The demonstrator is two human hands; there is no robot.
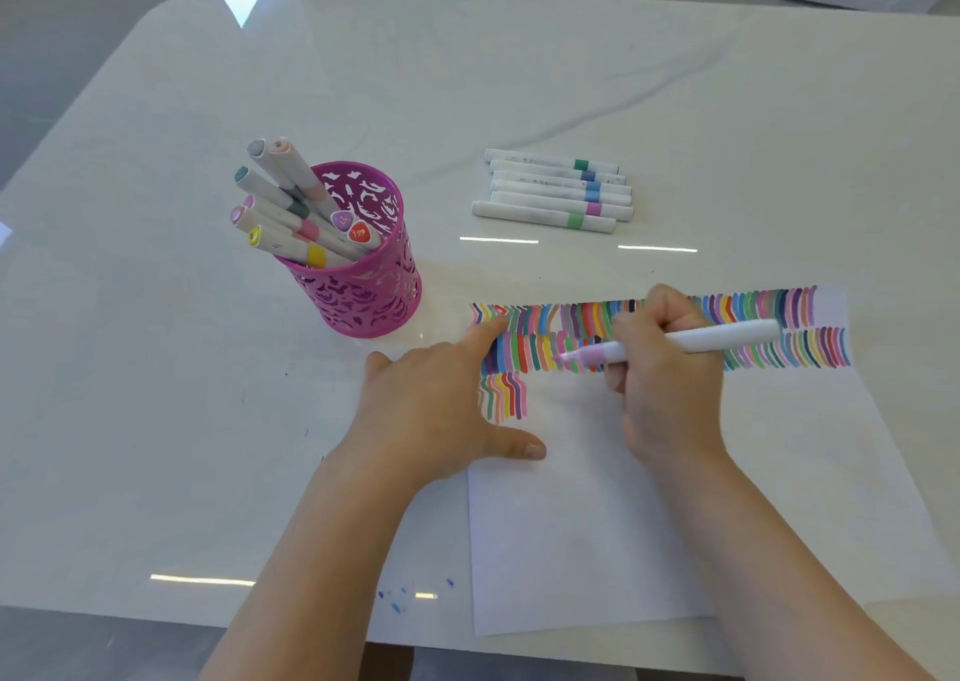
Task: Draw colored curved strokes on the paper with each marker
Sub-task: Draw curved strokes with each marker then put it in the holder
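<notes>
Already two full rows of strokes (810, 349) and a short third fill the top of the paper (597, 535) at lower right, the rest bare, while the right hand (670, 374) grips the pink marker (719, 340) and the flat left hand (441, 400) presses its edge

paper (597, 535) on bench's (182, 420) near edge, right of middle | pen cup (363, 291) left of paper's far-left corner, stored markers (283, 223) in it | loose markers (553, 192) in a row behind paper | right hand (670, 384) with marker (727, 340) over paper
</notes>
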